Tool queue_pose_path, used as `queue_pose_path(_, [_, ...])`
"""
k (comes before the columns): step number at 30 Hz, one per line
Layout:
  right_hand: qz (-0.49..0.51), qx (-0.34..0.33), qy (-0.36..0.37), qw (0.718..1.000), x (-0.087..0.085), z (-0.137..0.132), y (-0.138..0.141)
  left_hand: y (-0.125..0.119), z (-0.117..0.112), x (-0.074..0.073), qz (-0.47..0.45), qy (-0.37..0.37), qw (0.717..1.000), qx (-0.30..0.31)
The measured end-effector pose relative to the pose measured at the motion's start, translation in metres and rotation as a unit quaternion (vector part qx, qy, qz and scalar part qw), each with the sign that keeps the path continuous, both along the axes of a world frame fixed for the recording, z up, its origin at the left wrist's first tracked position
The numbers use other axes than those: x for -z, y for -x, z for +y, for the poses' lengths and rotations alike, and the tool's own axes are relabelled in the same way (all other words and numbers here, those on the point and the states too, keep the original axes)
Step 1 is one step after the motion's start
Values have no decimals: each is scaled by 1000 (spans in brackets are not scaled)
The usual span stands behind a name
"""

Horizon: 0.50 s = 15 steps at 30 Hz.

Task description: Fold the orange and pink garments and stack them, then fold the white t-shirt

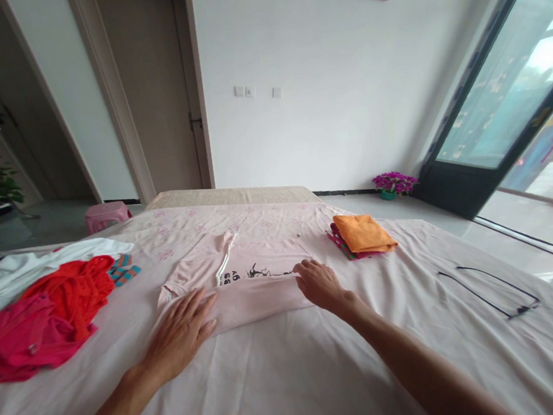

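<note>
Shirt of pale pink fabric lies doubled in front of me, mid-sheet, neck end to my left, its near side turned over so that the edge cuts across a black print. My left hand rests palm down toward the sleeve end, opened out, thumb apart from the long fingers, with nothing gathered in it. My right hand is at the fold's other end, fingers bent and tips drawn close at the shirt's edge; whether cloth is caught between them I cannot tell. The step in hand, as I judge it, is setting and smoothing this fold. The next move seems to call for light, even tension along the edge, my left palm as anchor, since material this thin could easily ripple. The shirt looks soft, with narrow white neck trim. The sheet is matt and creased, patterned with pink flowers at its far end. To my left, magenta, red and white garments slump in a loose heap; to my right, a flat, folded orange cloth tops dark red patterned fabric, and thin-framed glasses lie with arms open.
</note>
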State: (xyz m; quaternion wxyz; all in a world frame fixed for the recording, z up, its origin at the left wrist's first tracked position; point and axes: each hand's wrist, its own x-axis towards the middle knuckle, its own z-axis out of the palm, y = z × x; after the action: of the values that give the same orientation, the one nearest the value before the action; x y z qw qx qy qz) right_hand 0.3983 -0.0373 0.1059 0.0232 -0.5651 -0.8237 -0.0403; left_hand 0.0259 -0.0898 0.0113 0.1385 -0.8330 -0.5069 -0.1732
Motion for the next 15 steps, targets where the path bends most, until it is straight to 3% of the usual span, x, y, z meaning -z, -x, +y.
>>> queue_pose_path(4, [15,-80,20,996,16,-2,-4,0,0,0,10,2,1000,0])
queue_pose_path(10, [3,-42,17,999,31,15,-25,2,1,2,21,12,1000,-4])
queue_pose_path(15, [20,-12,-19,1000,26,6,-7,0,0,0,22,13,1000,-7])
